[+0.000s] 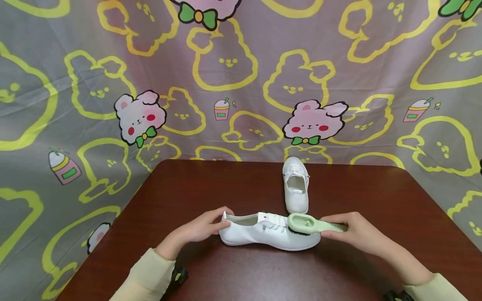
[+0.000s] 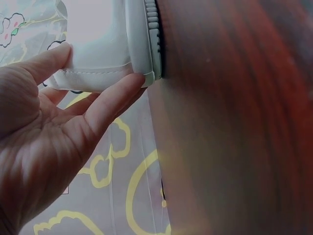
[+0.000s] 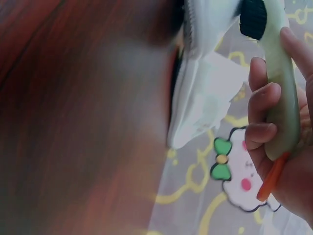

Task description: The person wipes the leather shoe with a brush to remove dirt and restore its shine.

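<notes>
A white lace-up shoe point(image 1: 256, 233) lies sideways on the table, sole down, heel at the left and toe at the right. My left hand point(image 1: 206, 225) grips its heel, thumb on the near side and fingers at the back; the left wrist view shows the heel point(image 2: 98, 54) between them. In my right hand point(image 1: 359, 232) is a light green shoe brush point(image 1: 306, 224), held by the handle with curled fingers. Its dark bristles point(image 3: 253, 19) are down at the top of the shoe's toe, beside the laces. An orange-red strip point(image 3: 273, 176) hangs from the handle's end.
A second white shoe point(image 1: 296, 200) stands behind the first, toe pointing away. Both are on a dark red-brown wooden table point(image 1: 211, 184). A grey curtain point(image 1: 260, 96) with yellow cartoon outlines hangs around the table's back and sides.
</notes>
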Demonstrator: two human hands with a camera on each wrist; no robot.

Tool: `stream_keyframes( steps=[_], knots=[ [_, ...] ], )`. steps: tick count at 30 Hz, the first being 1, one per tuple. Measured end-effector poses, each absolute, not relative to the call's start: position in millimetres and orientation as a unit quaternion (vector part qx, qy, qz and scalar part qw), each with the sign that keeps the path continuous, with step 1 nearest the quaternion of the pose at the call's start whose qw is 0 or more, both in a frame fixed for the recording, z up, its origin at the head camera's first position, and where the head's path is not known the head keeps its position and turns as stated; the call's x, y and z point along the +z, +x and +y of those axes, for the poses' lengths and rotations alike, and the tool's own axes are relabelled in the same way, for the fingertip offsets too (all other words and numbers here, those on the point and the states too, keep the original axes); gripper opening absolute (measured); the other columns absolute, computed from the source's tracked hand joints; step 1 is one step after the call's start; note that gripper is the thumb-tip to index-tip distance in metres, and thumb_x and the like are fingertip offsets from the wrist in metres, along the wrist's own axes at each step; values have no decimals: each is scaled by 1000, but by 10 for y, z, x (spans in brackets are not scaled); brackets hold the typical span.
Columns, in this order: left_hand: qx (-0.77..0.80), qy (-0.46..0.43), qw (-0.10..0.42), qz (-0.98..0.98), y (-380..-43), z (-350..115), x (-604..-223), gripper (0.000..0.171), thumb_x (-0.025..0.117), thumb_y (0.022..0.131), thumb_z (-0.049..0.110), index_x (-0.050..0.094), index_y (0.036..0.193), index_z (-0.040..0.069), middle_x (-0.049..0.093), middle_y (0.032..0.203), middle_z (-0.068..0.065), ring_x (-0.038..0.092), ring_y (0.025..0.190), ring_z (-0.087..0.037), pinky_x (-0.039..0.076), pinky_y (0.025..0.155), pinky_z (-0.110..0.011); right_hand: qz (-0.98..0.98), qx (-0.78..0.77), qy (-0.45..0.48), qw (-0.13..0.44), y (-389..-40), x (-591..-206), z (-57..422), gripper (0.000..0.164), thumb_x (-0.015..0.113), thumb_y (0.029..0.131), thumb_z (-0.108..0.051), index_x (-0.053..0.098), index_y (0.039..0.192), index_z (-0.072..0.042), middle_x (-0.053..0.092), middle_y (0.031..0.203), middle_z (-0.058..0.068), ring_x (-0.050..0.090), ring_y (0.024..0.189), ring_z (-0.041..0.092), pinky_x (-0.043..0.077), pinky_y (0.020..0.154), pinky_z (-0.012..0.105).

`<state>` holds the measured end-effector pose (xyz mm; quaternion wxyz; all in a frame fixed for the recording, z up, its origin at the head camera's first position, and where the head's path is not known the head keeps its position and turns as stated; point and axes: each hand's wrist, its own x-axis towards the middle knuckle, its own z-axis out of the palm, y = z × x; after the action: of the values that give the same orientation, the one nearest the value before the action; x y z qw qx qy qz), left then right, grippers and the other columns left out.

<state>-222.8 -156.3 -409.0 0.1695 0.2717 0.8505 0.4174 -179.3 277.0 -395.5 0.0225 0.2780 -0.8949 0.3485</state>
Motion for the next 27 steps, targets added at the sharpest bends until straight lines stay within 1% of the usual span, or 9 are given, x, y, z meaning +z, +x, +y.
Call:
stream_keyframes(
  steps=[3, 6, 9, 11, 15, 17, 20, 24, 27],
  knots=[
    [419, 273, 169, 849, -2232, -1561, -4099, 22, 56, 100, 26, 54, 120, 16, 58, 110, -5, 56, 100, -21, 54, 79, -40, -906, 346, 244, 10, -1837, -3996, 2858, 30, 74, 86, -34, 73, 110, -15, 70, 95, -10, 60, 81, 4, 50, 68, 24],
    [417, 274, 165, 851, -2243, -1561, -4104, 22, 56, 100, 26, 55, 120, 16, 58, 111, -5, 56, 100, -22, 54, 78, -39, -922, 332, 197, -2, -1880, -4018, 2964, 35, 73, 87, -36, 73, 111, -10, 68, 86, -6, 56, 71, 6, 46, 59, 24],
    [415, 272, 163, 852, -2250, -1564, -4101, 22, 56, 100, 26, 55, 120, 17, 58, 111, -5, 56, 101, -23, 54, 78, -39, -937, 308, 163, 13, -1892, -4005, 3022, 36, 74, 86, -38, 74, 109, -10, 65, 80, -6, 52, 66, 7, 42, 56, 24],
    [416, 271, 164, 852, -2250, -1566, -4097, 22, 56, 100, 26, 55, 120, 17, 58, 111, -5, 56, 101, -24, 54, 77, -39, -939, 302, 158, 34, -1867, -3976, 3004, 34, 75, 85, -37, 74, 107, -12, 66, 83, -7, 52, 68, 6, 42, 57, 24],
    [419, 270, 165, 851, -2242, -1571, -4088, 22, 56, 100, 26, 55, 120, 16, 58, 111, -5, 56, 101, -25, 54, 78, -40, -915, 331, 222, 70, -1770, -3916, 2845, 27, 78, 83, -31, 75, 105, -17, 69, 90, -10, 57, 74, 6, 47, 63, 24],
    [419, 270, 165, 851, -2240, -1574, -4089, 22, 56, 100, 26, 55, 120, 16, 58, 111, -5, 56, 101, -24, 54, 78, -40, -895, 345, 274, 63, -1725, -3901, 2735, 26, 79, 82, -27, 74, 107, -20, 69, 93, -11, 60, 78, 6, 49, 66, 23],
    [421, 269, 165, 850, -2238, -1577, -4096, 22, 56, 100, 26, 55, 120, 16, 58, 112, -6, 56, 101, -24, 54, 78, -40, -882, 333, 328, 55, -1684, -3899, 2614, 29, 80, 80, -28, 74, 108, -24, 68, 96, -15, 62, 82, 4, 50, 70, 23],
    [421, 270, 166, 850, -2238, -1579, -4113, 22, 56, 100, 26, 55, 120, 17, 58, 112, -5, 56, 101, -23, 54, 79, -40, -887, 312, 335, 65, -1683, -3944, 2649, 29, 82, 78, -31, 74, 106, -27, 67, 93, -19, 60, 80, 1, 48, 67, 21],
    [421, 271, 167, 850, -2235, -1580, -4120, 22, 56, 100, 26, 55, 120, 17, 58, 112, -5, 56, 101, -21, 54, 79, -39, -886, 323, 326, 58, -1704, -3989, 2819, 28, 82, 79, -27, 74, 105, -25, 67, 91, -17, 59, 77, 2, 48, 64, 21]
  ],
)
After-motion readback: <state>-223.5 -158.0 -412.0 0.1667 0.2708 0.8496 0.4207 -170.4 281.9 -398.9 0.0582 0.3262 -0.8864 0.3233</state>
